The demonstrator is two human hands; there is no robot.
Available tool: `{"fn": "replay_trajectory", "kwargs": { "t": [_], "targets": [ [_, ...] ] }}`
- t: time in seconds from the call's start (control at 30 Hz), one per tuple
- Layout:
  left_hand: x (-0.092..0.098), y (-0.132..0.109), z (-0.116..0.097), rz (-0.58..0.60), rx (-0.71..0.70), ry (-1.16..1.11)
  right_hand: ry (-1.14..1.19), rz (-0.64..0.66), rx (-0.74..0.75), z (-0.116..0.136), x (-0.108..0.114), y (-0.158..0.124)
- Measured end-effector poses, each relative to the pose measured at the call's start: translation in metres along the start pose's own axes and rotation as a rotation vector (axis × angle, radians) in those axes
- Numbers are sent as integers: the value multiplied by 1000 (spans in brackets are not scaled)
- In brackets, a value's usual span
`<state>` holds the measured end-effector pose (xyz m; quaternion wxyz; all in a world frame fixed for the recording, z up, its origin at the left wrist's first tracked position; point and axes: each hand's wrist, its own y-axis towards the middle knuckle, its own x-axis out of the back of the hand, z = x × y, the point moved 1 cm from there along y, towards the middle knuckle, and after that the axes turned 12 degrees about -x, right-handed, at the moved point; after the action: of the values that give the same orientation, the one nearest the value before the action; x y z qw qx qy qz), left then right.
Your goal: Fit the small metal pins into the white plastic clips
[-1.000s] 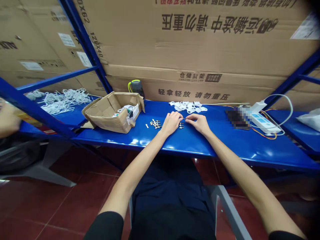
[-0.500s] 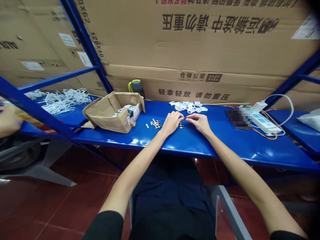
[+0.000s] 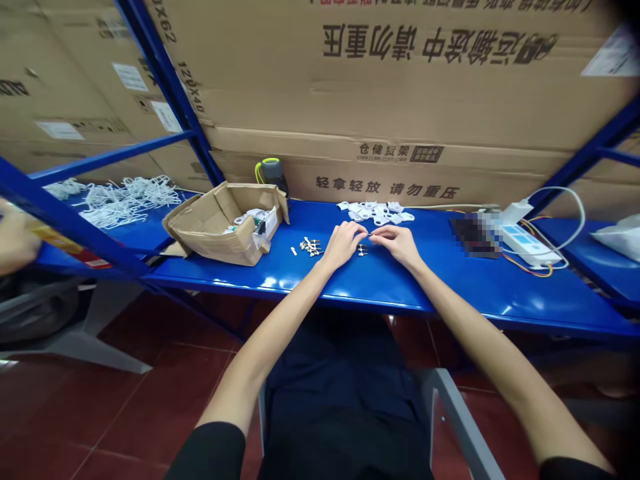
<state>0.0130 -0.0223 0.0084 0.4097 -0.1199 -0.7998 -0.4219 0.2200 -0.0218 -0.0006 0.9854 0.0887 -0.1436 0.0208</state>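
My left hand (image 3: 344, 244) and my right hand (image 3: 398, 244) meet over the blue shelf (image 3: 440, 287), fingertips pinched together on one small metal part (image 3: 369, 235) held between them. Below the fingertips lie a few more small metal parts (image 3: 362, 251). A second little heap of metal parts (image 3: 310, 247) sits just left of my left hand. Behind my hands is a pile of white plastic pieces (image 3: 376, 212).
An open cardboard box (image 3: 225, 225) with white parts stands at the left, a dark bottle (image 3: 270, 173) behind it. White hooks (image 3: 125, 199) are spread on the far-left shelf. A power strip with cables (image 3: 525, 241) lies at right. Another person's hand (image 3: 15, 239) shows at the left edge.
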Motion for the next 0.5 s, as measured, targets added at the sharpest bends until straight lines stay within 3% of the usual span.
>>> {"fn": "replay_trajectory", "kwargs": {
  "t": [0.33,0.5],
  "targets": [
    [0,-1,0,18,-33,18,-264,-129,194,0,0,-3],
    [-1,-1,0,31,-25,25,-339,-103,204,0,-1,-4]
  ]
}}
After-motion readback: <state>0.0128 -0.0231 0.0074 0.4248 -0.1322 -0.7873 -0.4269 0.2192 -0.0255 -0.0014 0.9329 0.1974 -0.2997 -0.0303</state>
